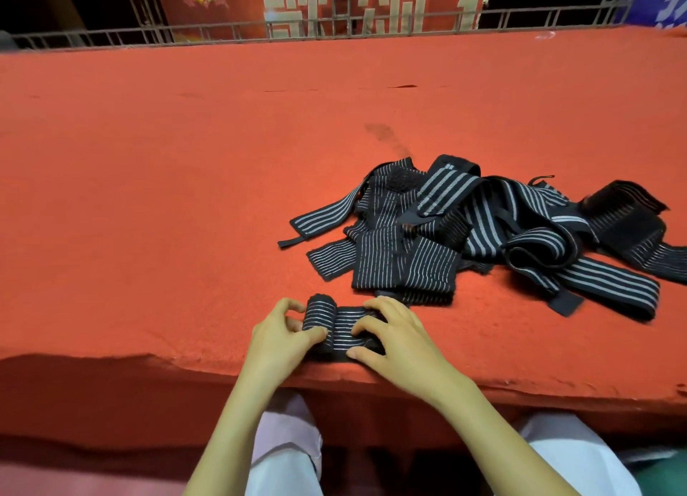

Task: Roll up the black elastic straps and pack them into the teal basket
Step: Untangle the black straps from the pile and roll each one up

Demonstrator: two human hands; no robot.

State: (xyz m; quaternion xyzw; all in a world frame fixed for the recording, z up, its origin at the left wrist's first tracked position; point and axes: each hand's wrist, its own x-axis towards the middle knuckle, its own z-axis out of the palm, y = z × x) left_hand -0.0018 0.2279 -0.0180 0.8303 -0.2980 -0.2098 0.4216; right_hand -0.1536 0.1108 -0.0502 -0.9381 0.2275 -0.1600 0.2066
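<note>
A black elastic strap with thin grey stripes (pixel 336 328) lies near the table's front edge, partly rolled at its left end. My left hand (pixel 279 332) pinches the rolled end with thumb and fingers. My right hand (pixel 394 336) rests on the flat part of the same strap, fingers curled over it. Behind and to the right sits a loose pile of more black striped straps (pixel 483 228). A sliver of teal (pixel 661 473) shows at the bottom right corner; whether it is the basket I cannot tell.
The table is covered in red felt (pixel 186 198), its front edge just under my hands. A metal rail (pixel 334 27) with a red banner behind it runs along the far edge. My knees in pale trousers (pixel 286 447) are below the table.
</note>
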